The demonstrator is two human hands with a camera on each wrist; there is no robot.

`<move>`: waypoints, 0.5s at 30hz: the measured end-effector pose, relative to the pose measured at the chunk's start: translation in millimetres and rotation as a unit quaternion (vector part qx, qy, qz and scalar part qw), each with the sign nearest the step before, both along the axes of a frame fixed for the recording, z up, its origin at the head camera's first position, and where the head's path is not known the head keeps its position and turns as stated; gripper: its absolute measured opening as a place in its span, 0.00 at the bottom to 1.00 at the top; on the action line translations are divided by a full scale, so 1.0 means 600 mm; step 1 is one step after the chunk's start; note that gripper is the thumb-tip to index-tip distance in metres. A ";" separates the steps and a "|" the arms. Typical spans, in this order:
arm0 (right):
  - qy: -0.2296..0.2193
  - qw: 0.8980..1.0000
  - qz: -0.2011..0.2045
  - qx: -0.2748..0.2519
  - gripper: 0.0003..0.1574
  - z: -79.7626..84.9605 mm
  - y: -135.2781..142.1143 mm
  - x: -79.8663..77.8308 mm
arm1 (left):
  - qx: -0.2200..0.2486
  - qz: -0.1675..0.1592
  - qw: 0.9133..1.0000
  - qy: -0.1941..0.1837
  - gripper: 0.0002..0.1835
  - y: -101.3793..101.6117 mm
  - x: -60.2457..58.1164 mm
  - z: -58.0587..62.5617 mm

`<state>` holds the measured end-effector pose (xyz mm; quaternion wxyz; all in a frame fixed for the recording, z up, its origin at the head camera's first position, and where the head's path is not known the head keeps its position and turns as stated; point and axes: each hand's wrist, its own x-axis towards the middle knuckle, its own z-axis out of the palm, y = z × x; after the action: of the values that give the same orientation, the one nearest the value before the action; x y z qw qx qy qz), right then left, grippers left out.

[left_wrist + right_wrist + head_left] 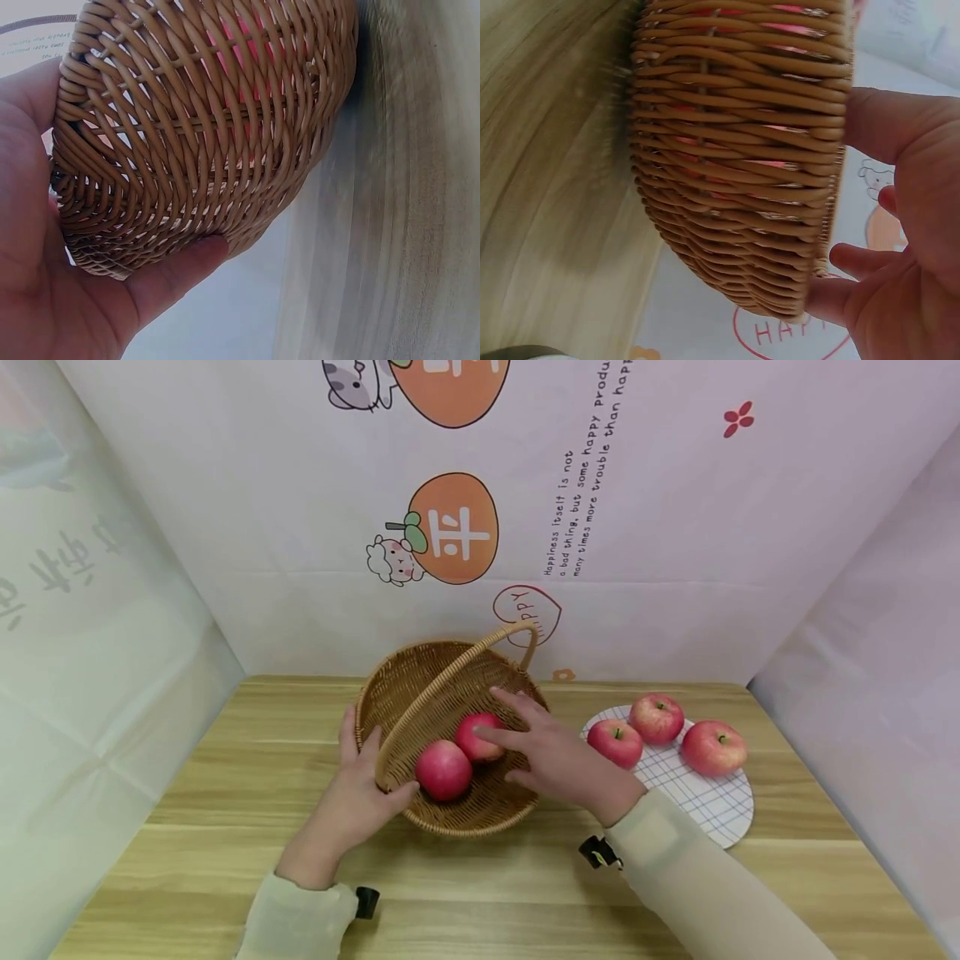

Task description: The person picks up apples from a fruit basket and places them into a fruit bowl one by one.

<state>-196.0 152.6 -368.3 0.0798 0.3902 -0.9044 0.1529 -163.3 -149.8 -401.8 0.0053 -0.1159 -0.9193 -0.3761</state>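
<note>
A round brown wicker basket (408,685) with an arched handle (450,672) stands on the table, two red apples inside: one apple (442,772) nearer the front, the other apple (468,743) behind it to the right. My left hand (348,806) grips the basket's left rim; in the left wrist view the thumb (180,274) lies along the woven outside wall. Over the right side of the basket reaches my right hand (566,764), fingers spread, one fingertip overlapping the rear apple. The right wrist view shows these fingers extending past the rim, their tips partly hidden by the weave.
To the right lies a white oval plate (693,806) with a blue grid, bearing three apples: a left apple (611,745), a rear apple (657,717) and a right apple (712,750). A printed white cloth wall (660,610) rises behind the wooden table (480,902).
</note>
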 end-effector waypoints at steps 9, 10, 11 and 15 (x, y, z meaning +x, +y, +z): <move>-0.046 0.998 -0.014 0.034 0.43 -0.021 -0.010 -0.019 | -0.013 -0.002 1.000 0.012 0.54 0.005 0.001 0.001; -0.048 0.998 -0.014 0.040 0.43 -0.023 -0.011 -0.021 | -0.012 -0.003 1.000 0.012 0.54 0.005 0.001 0.001; -0.047 0.998 -0.014 0.046 0.43 -0.024 -0.013 -0.023 | -0.010 -0.003 1.000 0.012 0.54 0.005 0.001 0.001; -0.037 0.997 -0.015 0.070 0.44 -0.029 -0.018 -0.031 | -0.009 -0.003 1.000 0.012 0.54 0.004 0.000 0.002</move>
<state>-214.7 141.9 -385.9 0.0210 0.3756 -0.9209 0.1022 -163.0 -147.2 -400.6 0.0137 -0.1235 -0.9220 -0.3668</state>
